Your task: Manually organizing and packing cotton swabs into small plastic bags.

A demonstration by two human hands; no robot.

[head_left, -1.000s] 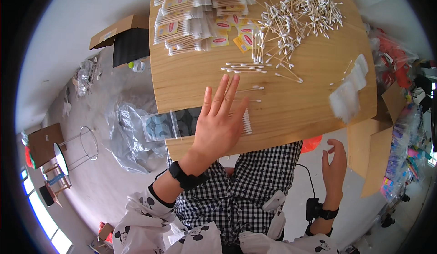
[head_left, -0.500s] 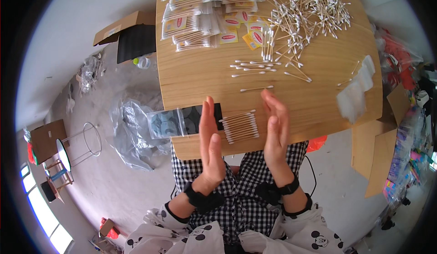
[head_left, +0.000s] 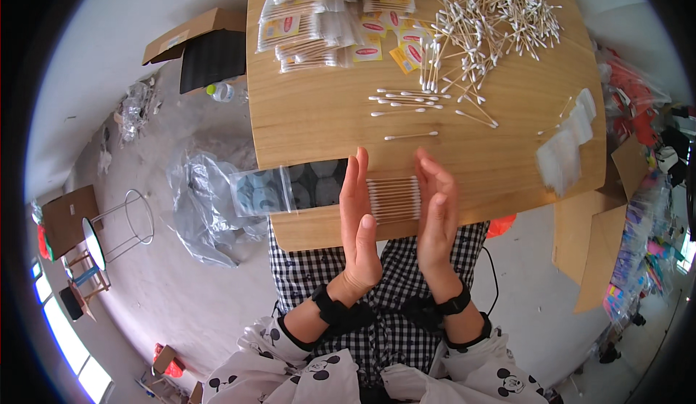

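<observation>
Hands flat and upright, palms facing each other, squaring up a bundle of cotton swabs point(head_left: 393, 198) between them. Left hand point(head_left: 359, 219) presses one end of the swabs, right hand point(head_left: 436, 215) the other; fingers straight, not curled, so the bundle is pinched end to end between open palms rather than gripped. Swabs lie side by side in one neat row, resting on the wooden table point(head_left: 326, 114) near its front edge. Just left of the left hand: a clear plastic bag point(head_left: 286, 189) lying flat, partly hanging past the table edge. Beyond the fingertips: a single loose swab point(head_left: 411, 136), then a small row of swabs point(head_left: 399, 102), then a big loose pile of swabs point(head_left: 493, 9). Far left beyond the grip: stack of packed swab bags point(head_left: 326, 16). Well right of the right hand: small stack of empty bags point(head_left: 567, 147). Black wristbands on both wrists.
</observation>
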